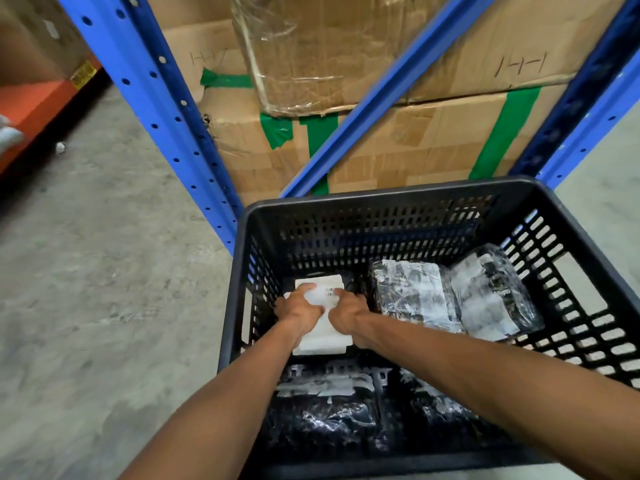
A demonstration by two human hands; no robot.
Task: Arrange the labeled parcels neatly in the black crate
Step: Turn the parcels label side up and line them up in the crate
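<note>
A black slotted crate point(388, 199) stands on the floor below me. Both my hands reach into its far left corner. My left hand point(300, 310) and my right hand point(348, 311) press side by side on a parcel with a white label point(325, 336) lying flat there. Two black plastic-wrapped parcels with white labels lie at the far right, one flat point(414, 294) and one tilted against the right wall point(491, 292). Two more dark wrapped parcels fill the near side, one at the left point(325, 407) and one point(440, 410) partly hidden under my right forearm.
Blue steel rack posts point(152, 109) rise just behind the crate, with a diagonal brace point(388, 95). Stacked cardboard boxes with green tape point(398, 143) sit behind them. An orange shelf beam point(31, 109) is at the far left. Grey concrete floor point(104, 271) lies left of the crate.
</note>
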